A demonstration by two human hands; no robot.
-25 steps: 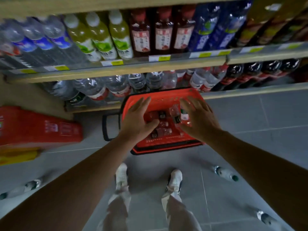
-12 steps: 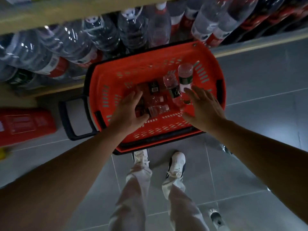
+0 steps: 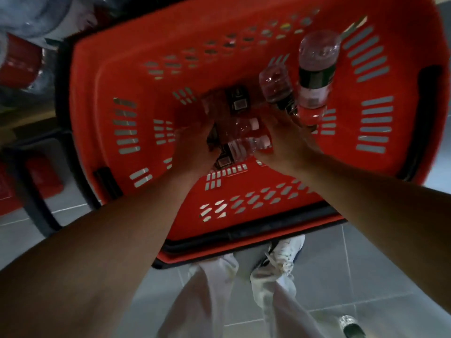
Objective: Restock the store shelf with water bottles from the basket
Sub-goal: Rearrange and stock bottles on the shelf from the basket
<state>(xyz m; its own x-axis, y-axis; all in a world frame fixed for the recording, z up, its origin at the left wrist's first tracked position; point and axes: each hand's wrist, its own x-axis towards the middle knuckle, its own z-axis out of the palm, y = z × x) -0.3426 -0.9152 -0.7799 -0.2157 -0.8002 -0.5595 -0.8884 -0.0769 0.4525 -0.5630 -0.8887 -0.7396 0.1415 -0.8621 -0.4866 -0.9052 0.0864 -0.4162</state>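
Both bare hands reach down into a red plastic basket (image 3: 244, 32) with slotted walls that stands on a grey tiled floor (image 3: 366, 276). The left hand (image 3: 195, 147) lies at the base end of two clear water bottles lying on their sides on the basket floor, its fingers curled against them; whether its grip has closed on a bottle cannot be told, since the back of the hand hides the fingertips. The right hand (image 3: 285, 140) comes in from the other side at the cap ends of the same two lying bottles (image 3: 241, 140), its fingers bent downward beside the pale caps; how far its grip has closed cannot be told either. Just beyond the right hand, two more bottles stand upright: a taller bottle with a dark green label (image 3: 316, 76) and a shorter clear bottle (image 3: 275, 86) touching its left side. Another bottle with a dark label (image 3: 238, 100) lies flat further back. Below the basket, white trousers (image 3: 214, 301) and a white shoe (image 3: 283, 254) show. One bottle (image 3: 351, 326) lies on the floor at lower right.
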